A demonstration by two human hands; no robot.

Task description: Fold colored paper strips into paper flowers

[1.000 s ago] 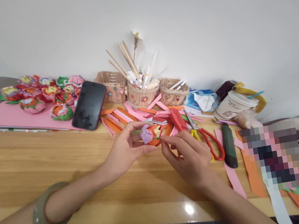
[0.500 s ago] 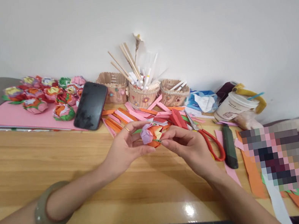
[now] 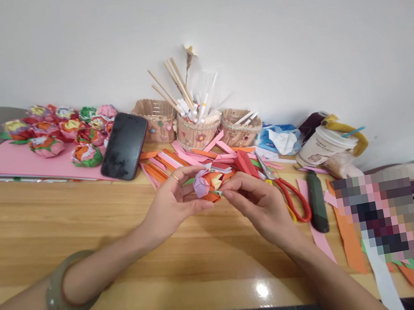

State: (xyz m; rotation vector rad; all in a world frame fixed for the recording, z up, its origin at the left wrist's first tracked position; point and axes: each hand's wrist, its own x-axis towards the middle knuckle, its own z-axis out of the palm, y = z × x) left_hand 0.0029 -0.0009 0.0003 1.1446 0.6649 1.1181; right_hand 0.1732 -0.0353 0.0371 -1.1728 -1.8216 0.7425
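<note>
A small paper flower (image 3: 201,184) with purple, orange and pale yellow petals is held above the wooden table (image 3: 140,273), between my two hands. My left hand (image 3: 172,198) has its fingers curled around the purple side, thumb below. On the other side, my right hand (image 3: 258,199) pinches the flower's lower right edge with thumb and fingertips, where a bit of green shows. Behind my hands lie folded paper strips (image 3: 187,156) in pink, orange and red. Red-handled scissors (image 3: 297,198) lie just right of my right hand, partly covered by it.
Finished paper flowers (image 3: 47,145) sit on pink paper (image 3: 16,162) at the left, with a phone (image 3: 124,145) against them. Decorated baskets (image 3: 200,133) stand by the wall. At the right are a green cutter-like tool (image 3: 317,202), a paper cup (image 3: 323,145) and loose strips (image 3: 349,236).
My right hand has shifted very slightly at the flower's edge, and a little more green and white shows there. Both hands keep hold of the flower.
</note>
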